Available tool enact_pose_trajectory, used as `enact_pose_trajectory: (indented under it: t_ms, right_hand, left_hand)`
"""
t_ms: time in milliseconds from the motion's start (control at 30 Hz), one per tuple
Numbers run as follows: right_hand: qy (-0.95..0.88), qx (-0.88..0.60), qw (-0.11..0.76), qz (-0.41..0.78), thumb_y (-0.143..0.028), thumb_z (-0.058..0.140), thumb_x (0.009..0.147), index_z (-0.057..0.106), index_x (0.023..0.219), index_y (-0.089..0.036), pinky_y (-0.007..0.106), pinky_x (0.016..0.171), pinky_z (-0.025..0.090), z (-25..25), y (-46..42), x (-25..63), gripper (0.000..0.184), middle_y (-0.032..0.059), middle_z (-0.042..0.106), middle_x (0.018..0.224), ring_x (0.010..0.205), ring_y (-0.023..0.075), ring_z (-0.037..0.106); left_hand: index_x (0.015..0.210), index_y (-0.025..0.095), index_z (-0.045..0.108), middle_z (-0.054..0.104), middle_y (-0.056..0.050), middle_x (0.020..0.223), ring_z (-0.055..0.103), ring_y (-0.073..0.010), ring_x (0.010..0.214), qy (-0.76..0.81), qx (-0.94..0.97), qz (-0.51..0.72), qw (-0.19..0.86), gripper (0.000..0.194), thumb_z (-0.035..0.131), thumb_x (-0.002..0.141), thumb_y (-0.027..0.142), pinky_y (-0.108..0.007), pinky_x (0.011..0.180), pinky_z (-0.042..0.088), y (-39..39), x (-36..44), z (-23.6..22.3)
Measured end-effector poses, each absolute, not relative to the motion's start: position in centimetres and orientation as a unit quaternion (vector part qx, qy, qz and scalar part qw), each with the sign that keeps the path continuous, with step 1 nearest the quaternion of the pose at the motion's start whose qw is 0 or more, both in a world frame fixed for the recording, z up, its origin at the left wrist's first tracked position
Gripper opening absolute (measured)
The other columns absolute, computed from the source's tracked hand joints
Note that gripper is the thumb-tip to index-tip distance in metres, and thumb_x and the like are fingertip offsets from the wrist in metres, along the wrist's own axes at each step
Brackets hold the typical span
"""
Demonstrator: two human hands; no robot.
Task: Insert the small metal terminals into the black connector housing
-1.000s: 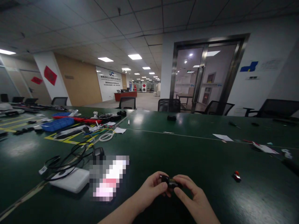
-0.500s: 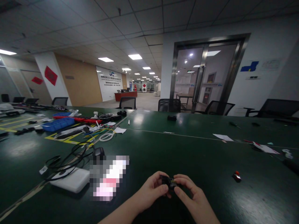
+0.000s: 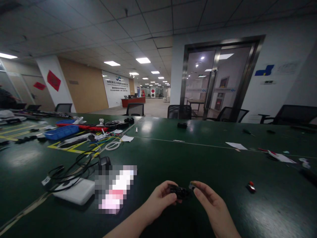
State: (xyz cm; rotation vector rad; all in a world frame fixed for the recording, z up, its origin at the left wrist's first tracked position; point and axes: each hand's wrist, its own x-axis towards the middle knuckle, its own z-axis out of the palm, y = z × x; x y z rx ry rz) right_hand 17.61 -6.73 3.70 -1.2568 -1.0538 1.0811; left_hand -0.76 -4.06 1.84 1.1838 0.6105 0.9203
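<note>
My left hand [image 3: 163, 195] is closed around a small black part [image 3: 180, 192], which looks like a compact plastic housing; its exact kind is too dark to make out. A short way to its right, my right hand [image 3: 207, 195] pinches a small grey piece [image 3: 191, 186] between thumb and fingers. A gap separates this piece from the black part. Both hands are just above the dark green table [image 3: 158, 158], near its front edge.
To the left lie a blurred-out bright rectangle [image 3: 119, 188], a white box [image 3: 76, 191] and a black cable [image 3: 71, 175]. A small red and silver object [image 3: 251, 187] sits at right. Farther back are a blue tray [image 3: 61, 132], a coiled white cable [image 3: 112, 145] and a black block [image 3: 182, 125].
My right hand has moved right, away from the black part, with the small grey piece in its fingers. My left hand stays nearly in place. A person has appeared at the far left.
</note>
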Motion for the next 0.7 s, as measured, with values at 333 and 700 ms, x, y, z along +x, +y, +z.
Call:
enact_pose_trajectory:
  t_ms: [333, 700]
  right_hand:
    - [-0.391, -0.533, 0.591, 0.463, -0.047, 0.070, 0.056, 0.064, 0.093, -0.021, 0.035, 0.086, 0.044, 3.28, -6.39, 18.06, 0.046, 0.0050, 0.067, 0.097, 0.102, 0.0249, 0.055]
    - [-0.372, -0.527, 0.617, 0.451, -0.046, 0.069, 0.060, 0.062, 0.098, -0.021, 0.037, 0.089, 0.041, 2.89, -6.11, 18.54, 0.046, 0.0053, 0.065, 0.101, 0.101, 0.0249, 0.055]
  left_hand:
    - [0.099, 0.015, 0.057, 0.065, -0.007, 0.088, 0.062, -0.0176, 0.077, 0.273, 0.509, 0.450, 0.681, 0.034, 0.068, 0.071, 0.029, -0.026, 0.068, 0.041, -4.11, -0.76, 1.68]
    - [0.097, 0.015, 0.054, 0.064, -0.007, 0.088, 0.061, -0.0181, 0.077, 0.273, 0.502, 0.443, 0.691, 0.036, 0.069, 0.070, 0.033, -0.028, 0.069, 0.040, -3.82, -0.90, 1.50]
